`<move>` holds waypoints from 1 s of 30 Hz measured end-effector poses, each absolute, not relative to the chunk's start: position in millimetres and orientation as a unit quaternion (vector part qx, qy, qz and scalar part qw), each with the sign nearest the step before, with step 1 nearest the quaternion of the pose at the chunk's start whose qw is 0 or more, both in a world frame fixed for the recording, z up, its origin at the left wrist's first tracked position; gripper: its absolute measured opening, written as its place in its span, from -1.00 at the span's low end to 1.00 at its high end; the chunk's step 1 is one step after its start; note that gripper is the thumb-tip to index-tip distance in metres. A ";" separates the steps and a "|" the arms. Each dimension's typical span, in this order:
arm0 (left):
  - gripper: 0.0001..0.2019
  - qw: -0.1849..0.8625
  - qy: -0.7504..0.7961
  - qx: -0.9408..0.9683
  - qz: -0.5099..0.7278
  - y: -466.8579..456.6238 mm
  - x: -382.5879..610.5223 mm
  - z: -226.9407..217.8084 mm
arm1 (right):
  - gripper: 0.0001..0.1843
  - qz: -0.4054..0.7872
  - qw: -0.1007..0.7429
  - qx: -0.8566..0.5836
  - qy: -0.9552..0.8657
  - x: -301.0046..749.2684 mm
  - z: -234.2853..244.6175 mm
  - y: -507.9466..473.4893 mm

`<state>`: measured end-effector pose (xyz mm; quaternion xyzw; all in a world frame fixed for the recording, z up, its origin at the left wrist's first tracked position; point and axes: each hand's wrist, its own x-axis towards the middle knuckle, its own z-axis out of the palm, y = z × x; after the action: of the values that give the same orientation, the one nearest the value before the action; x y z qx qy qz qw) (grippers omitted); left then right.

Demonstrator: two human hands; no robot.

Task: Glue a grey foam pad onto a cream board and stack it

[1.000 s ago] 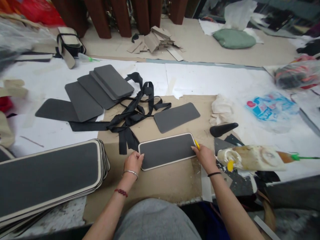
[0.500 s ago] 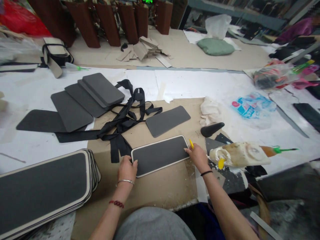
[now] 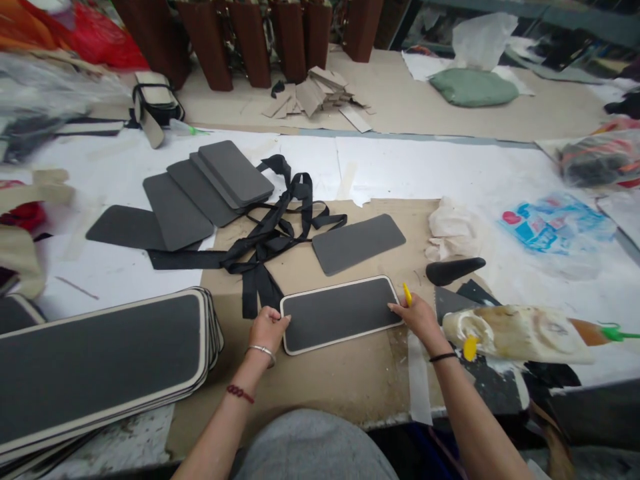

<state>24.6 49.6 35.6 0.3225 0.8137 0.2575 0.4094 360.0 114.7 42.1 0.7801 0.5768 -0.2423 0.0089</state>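
Observation:
A dark rectangular panel with a cream border [image 3: 341,313] lies on brown cardboard [image 3: 325,373] in front of me. My left hand [image 3: 267,329] grips its left end with curled fingers. At the panel's right end my right hand [image 3: 419,315] presses the edge and pinches a small yellow tool [image 3: 407,294]. A plain grey foam pad [image 3: 358,243] lies just beyond the panel. Tangled black webbing straps [image 3: 270,233] sit to its left.
A stack of bordered panels [image 3: 100,363] fills the near left. Several grey foam pads [image 3: 200,190] fan out at the back left. A smeared glue bottle [image 3: 520,330] with a green nozzle, a black tool handle [image 3: 453,270] and a crumpled cloth [image 3: 450,227] lie to the right.
Both hands stay on the ends of the bordered panel; only the camera view has swung slightly. The right fingers have slid a little along the right edge.

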 end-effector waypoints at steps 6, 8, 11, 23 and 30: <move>-0.78 0.483 0.785 0.284 0.262 52.9 23.0 49.7 | -0.64 -0.301 -0.040 0.762 0.572 363.6 41.0 118.2; -0.78 0.494 0.783 0.279 0.257 53.6 22.3 51.1 | -0.64 -0.304 -0.059 0.762 0.568 363.5 40.3 117.6; -0.78 0.499 0.781 0.277 0.254 53.8 21.8 51.4 | -0.67 -0.318 -0.082 0.759 0.562 363.2 39.7 116.1; -0.74 0.493 0.781 0.267 0.275 53.0 24.7 52.0 | -0.67 -0.327 -0.073 0.768 0.546 358.2 42.0 112.7; -0.67 0.532 0.759 0.264 0.268 54.4 22.1 59.0 | -0.62 -0.343 -0.081 0.753 0.556 363.9 38.6 114.3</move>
<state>22.1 54.4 59.0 0.2638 0.7589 0.2677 0.5318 363.9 114.3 38.6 0.7527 0.5558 -0.3434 -0.0815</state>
